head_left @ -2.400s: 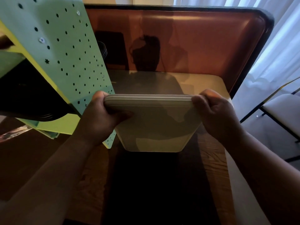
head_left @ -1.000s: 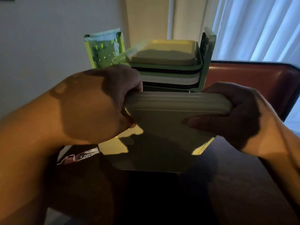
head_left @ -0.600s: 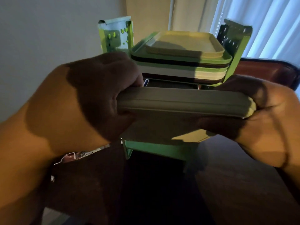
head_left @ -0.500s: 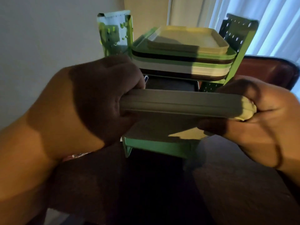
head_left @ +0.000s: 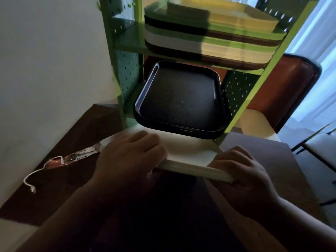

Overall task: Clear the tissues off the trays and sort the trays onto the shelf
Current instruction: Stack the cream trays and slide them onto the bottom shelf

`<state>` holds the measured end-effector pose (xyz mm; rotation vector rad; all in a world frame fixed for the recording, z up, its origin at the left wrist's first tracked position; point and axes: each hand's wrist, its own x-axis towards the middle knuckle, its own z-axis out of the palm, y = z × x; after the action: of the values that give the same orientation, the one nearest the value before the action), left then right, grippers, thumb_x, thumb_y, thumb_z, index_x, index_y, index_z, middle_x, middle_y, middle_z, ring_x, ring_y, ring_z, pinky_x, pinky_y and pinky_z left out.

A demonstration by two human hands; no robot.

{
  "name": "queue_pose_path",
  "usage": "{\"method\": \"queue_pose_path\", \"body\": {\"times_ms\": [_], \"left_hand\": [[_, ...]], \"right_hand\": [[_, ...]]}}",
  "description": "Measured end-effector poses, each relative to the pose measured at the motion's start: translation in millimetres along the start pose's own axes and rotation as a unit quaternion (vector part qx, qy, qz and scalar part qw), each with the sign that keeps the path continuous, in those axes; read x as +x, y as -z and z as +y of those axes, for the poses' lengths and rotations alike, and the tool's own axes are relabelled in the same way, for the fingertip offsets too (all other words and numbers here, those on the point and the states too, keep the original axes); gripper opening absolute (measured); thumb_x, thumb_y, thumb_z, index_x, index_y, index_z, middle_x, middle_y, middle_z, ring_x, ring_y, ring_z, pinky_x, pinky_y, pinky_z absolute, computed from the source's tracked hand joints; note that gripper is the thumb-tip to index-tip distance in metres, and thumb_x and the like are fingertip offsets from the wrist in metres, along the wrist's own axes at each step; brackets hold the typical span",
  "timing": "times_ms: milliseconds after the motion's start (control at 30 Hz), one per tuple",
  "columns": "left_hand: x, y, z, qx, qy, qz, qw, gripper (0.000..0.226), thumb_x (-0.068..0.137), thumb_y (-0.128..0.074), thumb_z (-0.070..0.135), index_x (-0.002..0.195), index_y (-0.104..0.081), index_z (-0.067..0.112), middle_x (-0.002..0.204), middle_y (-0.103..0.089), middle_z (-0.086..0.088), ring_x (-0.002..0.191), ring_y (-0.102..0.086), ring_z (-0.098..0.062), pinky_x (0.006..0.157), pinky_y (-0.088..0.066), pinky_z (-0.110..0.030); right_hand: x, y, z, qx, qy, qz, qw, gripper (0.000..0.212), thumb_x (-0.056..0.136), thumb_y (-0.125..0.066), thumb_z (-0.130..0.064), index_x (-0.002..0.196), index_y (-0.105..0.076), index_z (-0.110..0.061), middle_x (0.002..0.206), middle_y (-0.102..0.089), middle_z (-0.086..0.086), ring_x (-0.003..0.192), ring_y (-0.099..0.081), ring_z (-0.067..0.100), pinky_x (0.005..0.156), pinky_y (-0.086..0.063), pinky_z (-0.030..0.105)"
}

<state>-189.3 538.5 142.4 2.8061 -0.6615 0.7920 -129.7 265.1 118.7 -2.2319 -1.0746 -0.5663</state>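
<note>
Both my hands hold a pale cream tray (head_left: pixel 189 151) flat by its near edge, just above the dark wooden table. My left hand (head_left: pixel 131 157) grips its left corner, my right hand (head_left: pixel 241 168) its right corner. The tray's far end lies under the front of a black tray (head_left: pixel 180 99) on the middle level of the green perforated shelf (head_left: pixel 127 73). On the level above sits a stack of several trays (head_left: pixel 214 37) in green, brown, white and yellow. No tissues are visible.
A shiny wrapper with a white cord (head_left: pixel 60 160) lies on the table left of my left hand. A white wall stands at the left. A brown chair back (head_left: pixel 287 88) and a white curtain are at the right, behind the shelf.
The tray has gone from raised in front of the top stack down to the bottom of the shelf, now level. My view has dropped, showing the black tray.
</note>
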Motion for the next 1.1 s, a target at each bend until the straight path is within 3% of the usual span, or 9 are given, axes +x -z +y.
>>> {"method": "queue_pose_path", "body": {"times_ms": [67,167,233,367,533,667,833,1000,1100], "left_hand": [[-5,-9,4,-0.029,0.010,-0.004,1.000,0.015,0.071,-0.069,0.031,0.075,-0.062,0.018,0.075,-0.058,0.001,0.069,-0.057,-0.024,0.050,-0.045,-0.035],[-15,-33,1,-0.071,0.015,-0.024,0.997,0.017,0.073,-0.069,0.033,0.072,-0.060,0.018,0.075,-0.059,0.002,0.069,-0.056,-0.022,0.052,-0.043,-0.032],[-24,-56,-5,-0.098,0.023,-0.068,0.993,0.018,0.072,-0.073,0.035,0.076,-0.062,0.021,0.078,-0.059,0.005,0.073,-0.055,-0.019,0.055,-0.041,-0.029],[-35,-102,-14,-0.109,0.068,-0.160,0.979,0.018,0.077,-0.059,0.046,0.082,-0.064,0.029,0.086,-0.059,0.011,0.078,-0.045,-0.006,0.059,-0.025,-0.013],[-33,-153,-24,-0.138,0.128,-0.185,0.965,0.012,0.073,-0.065,0.031,0.081,-0.056,0.026,0.086,-0.059,0.004,0.081,-0.053,-0.021,0.061,-0.038,-0.031],[-25,-175,-27,-0.115,0.172,-0.229,0.951,0.014,0.069,-0.073,0.011,0.079,-0.065,0.017,0.086,-0.061,-0.005,0.082,-0.056,-0.030,0.064,-0.047,-0.038],[-15,-191,-35,-0.099,0.219,-0.214,0.947,0.014,0.070,-0.076,0.011,0.078,-0.066,0.017,0.084,-0.061,-0.007,0.082,-0.057,-0.033,0.067,-0.051,-0.041],[3,-199,-41,-0.064,0.262,-0.202,0.941,0.012,0.076,-0.072,0.012,0.085,-0.067,0.017,0.091,-0.056,-0.006,0.085,-0.052,-0.026,0.069,-0.039,-0.034],[16,-202,-36,-0.076,0.244,-0.238,0.937,0.020,0.077,-0.077,0.032,0.087,-0.063,0.021,0.095,-0.050,-0.002,0.090,-0.049,-0.023,0.077,-0.048,-0.038]], "right_hand": [[-6,-8,8,-0.006,0.019,-0.040,0.999,0.015,0.080,-0.081,-0.013,0.094,-0.081,-0.011,0.097,-0.072,0.000,0.084,-0.061,0.021,0.069,-0.049,0.032],[-14,-29,27,-0.039,0.053,-0.094,0.993,0.022,0.083,-0.073,-0.020,0.104,-0.079,-0.014,0.102,-0.070,0.001,0.090,-0.059,0.019,0.076,-0.049,0.025],[-19,-44,40,-0.060,0.050,-0.148,0.986,0.031,0.085,-0.070,-0.030,0.113,-0.076,-0.017,0.107,-0.069,0.002,0.096,-0.059,0.021,0.080,-0.053,0.028],[-26,-70,62,-0.094,0.013,-0.276,0.956,0.052,0.085,-0.061,-0.050,0.129,-0.063,-0.023,0.119,-0.062,0.001,0.107,-0.057,0.024,0.089,-0.056,0.039],[-23,-89,73,-0.093,-0.073,-0.382,0.917,0.050,0.084,-0.060,-0.042,0.131,-0.057,-0.026,0.127,-0.056,0.002,0.116,-0.051,0.030,0.093,-0.051,0.042],[-12,-97,70,-0.119,-0.112,-0.431,0.888,0.022,0.095,-0.054,-0.024,0.116,-0.061,-0.023,0.121,-0.060,0.001,0.113,-0.057,0.027,0.081,-0.046,0.034],[-3,-108,68,-0.143,-0.140,-0.432,0.879,0.026,0.094,-0.055,-0.020,0.120,-0.057,-0.017,0.121,-0.058,0.006,0.116,-0.055,0.030,0.083,-0.051,0.041],[11,-113,71,-0.134,-0.176,-0.427,0.877,0.029,0.096,-0.053,-0.020,0.124,-0.056,-0.014,0.124,-0.055,0.007,0.118,-0.053,0.030,0.085,-0.053,0.043],[16,-112,74,-0.128,-0.195,-0.430,0.872,0.028,0.097,-0.052,-0.023,0.123,-0.058,-0.013,0.124,-0.055,0.007,0.117,-0.053,0.029,0.084,-0.053,0.042]]}}
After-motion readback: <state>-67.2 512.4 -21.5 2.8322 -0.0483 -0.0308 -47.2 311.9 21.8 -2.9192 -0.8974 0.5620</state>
